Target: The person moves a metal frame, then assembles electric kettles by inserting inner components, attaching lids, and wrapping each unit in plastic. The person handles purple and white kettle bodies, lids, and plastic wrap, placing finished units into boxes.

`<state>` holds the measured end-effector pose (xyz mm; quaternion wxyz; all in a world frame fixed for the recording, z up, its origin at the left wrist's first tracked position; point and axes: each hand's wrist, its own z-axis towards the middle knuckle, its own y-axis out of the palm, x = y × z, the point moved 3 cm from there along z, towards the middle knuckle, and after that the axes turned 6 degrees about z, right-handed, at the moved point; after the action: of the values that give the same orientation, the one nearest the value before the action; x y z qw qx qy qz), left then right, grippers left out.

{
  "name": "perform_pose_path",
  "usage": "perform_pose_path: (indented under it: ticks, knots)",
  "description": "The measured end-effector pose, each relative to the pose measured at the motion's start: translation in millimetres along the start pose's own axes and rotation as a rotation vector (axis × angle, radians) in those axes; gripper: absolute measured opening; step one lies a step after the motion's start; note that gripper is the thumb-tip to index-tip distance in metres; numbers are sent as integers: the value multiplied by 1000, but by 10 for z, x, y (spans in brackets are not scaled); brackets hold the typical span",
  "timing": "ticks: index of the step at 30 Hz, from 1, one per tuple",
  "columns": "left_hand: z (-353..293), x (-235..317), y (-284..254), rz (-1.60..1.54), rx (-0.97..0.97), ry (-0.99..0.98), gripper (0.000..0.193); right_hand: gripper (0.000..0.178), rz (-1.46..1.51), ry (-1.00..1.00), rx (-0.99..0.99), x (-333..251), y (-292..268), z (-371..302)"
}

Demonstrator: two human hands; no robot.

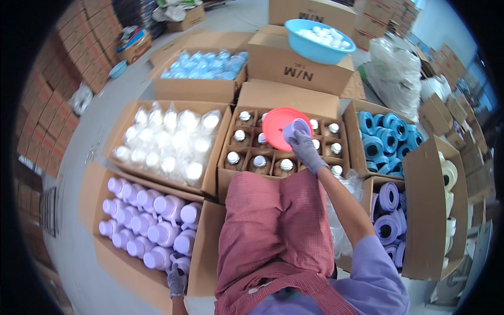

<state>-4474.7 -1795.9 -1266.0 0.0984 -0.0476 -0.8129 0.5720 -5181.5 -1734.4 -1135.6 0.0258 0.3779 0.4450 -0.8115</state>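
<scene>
My gloved right hand (307,149) grips a lilac ring-shaped plastic part (297,128) over a round red plastic dish (273,137). That dish rests on top of a divided carton (227,152) of bottles with silvery-white tops (259,161). At the lower left, my gloved left hand (177,282) has its fingers closed on a lilac jug (181,262) at the near corner of an open carton (207,247). Rows of similar lilac jugs (163,234) lie in that carton. My left fingertips are partly hidden by the jug.
Around me stand cartons of plastic-wrapped white-ended pieces (169,119), blue wrapped pieces (202,65), blue rings (387,139), lilac rings (388,228) and cream parts (449,176). A blue basin (296,44) of small white pieces sits on cartons behind. Stacked boxes (86,37) line the left.
</scene>
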Motion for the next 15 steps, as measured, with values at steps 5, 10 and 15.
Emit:
perform_pose_path:
  ticks: [5,10,15]
  knots:
    - [-267,565,-1644,227,209,116,63,37,77,35,76,-173,150,-82]
    - [-761,1751,-3198,-645,355,44,49,68,678,-81,-201,-1238,127,-638]
    - [-465,2587,-2235,-1210,-23,466,71,52,1348,111,-8,-1669,-350,-611]
